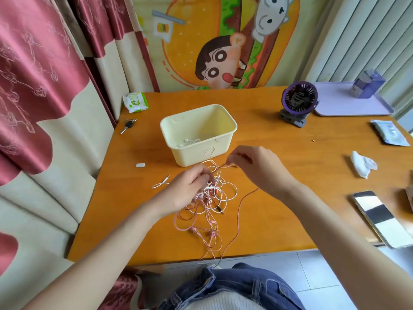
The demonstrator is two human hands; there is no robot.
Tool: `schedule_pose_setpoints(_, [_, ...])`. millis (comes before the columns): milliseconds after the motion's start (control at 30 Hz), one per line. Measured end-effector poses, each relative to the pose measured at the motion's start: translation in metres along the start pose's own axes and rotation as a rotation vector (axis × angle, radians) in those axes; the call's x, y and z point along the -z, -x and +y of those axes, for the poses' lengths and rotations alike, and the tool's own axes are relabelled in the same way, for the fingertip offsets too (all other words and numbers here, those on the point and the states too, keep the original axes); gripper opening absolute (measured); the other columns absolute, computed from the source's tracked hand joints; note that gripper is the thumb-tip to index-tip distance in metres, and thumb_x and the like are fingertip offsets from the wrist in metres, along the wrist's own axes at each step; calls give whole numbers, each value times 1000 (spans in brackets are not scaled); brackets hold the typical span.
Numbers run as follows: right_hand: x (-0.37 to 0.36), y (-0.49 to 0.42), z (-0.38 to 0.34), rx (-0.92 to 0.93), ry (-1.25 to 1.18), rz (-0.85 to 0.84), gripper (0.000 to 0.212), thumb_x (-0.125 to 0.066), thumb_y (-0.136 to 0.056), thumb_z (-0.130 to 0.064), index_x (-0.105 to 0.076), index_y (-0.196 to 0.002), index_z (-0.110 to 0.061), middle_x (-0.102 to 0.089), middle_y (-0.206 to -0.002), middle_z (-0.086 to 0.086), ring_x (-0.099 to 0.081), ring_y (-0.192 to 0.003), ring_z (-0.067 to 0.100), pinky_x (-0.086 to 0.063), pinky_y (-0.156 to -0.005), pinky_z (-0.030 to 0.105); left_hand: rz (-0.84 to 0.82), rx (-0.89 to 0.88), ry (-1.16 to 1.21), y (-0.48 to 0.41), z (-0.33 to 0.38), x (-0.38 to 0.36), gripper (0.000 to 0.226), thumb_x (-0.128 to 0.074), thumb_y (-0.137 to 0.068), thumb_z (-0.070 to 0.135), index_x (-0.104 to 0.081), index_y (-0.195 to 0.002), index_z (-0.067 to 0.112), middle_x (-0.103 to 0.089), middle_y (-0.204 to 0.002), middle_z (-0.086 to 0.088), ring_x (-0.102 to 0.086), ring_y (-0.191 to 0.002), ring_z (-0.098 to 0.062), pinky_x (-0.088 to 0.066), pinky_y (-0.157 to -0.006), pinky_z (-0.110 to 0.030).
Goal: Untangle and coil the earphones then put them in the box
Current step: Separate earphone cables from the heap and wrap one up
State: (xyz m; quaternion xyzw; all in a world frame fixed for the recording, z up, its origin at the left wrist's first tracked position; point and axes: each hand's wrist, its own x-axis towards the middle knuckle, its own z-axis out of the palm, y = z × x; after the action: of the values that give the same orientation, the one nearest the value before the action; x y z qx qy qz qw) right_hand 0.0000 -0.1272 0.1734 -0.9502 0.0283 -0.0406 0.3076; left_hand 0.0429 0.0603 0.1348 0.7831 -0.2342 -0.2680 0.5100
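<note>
A tangle of white, pink and red earphone cords (pixel 212 204) lies on the wooden table (pixel 279 171) in front of me, with loops hanging over the near edge. My left hand (pixel 190 189) grips the knot of cords at its top. My right hand (pixel 252 164) pinches a red cord and holds it out to the right of the knot. Behind them stands a cream plastic box (pixel 199 133); white earphones (pixel 188 142) lie on its bottom.
A white twist tie (pixel 160 183) and a small white piece (pixel 140 165) lie left of the tangle. Keys (pixel 127 125) and a wipes pack (pixel 135 102) sit far left. A purple fan (pixel 298 104), lilac tray (pixel 348 108), crumpled tissue (pixel 363 164) and phone (pixel 382 218) occupy the right side.
</note>
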Motion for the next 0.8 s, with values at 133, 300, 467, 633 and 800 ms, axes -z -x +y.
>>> schedule_pose_setpoints(133, [15, -15, 13, -115, -118, 287, 23, -47, -96, -28, -62, -78, -26, -43, -53, -6, -37, -51, 14, -29, -53, 30, -121, 93, -67, 0, -12, 11, 32, -35, -102, 18, -59, -80, 15, -40, -52, 10, -38, -52, -5, -35, -58, -22])
schedule_pose_setpoints(300, [20, -30, 37, -232, -145, 469, 25, -42, -97, -27, -63, -86, -19, -50, -64, -2, -43, -60, 20, -29, -55, 33, -171, 183, -133, 0, -23, 19, 34, -35, -102, 21, -59, -80, 13, -50, -50, 5, -51, -52, -9, -41, -64, -29])
schedule_pose_setpoints(467, [-9, -21, 36, -74, 95, 156, 21, -48, -96, -17, -64, -110, -14, -54, -116, 8, -48, -111, 25, -39, -88, 32, -66, 84, -133, -4, 2, 17, 32, -37, -101, 22, -64, -86, 11, -51, -52, 4, -50, -50, -11, -45, -61, -26])
schedule_pose_setpoints(633, [-24, -1, -24, 97, -306, -158, 25, -37, -100, -30, -55, -104, -14, -63, -84, -3, -59, -76, 12, -44, -66, 17, 2, -36, -133, -13, 29, 11, 31, -41, -100, 19, -60, -75, 18, -49, -47, 5, -49, -51, -13, -42, -59, -28])
schedule_pose_setpoints(800, [-11, -13, -23, 33, -148, -162, 25, -42, -98, -24, -57, -77, -22, -47, -58, -9, -43, -55, 12, -34, -56, 30, 62, -82, -155, -13, 31, 18, 28, -39, -100, 17, -59, -80, 14, -48, -54, 1, -45, -51, -6, -36, -52, -13])
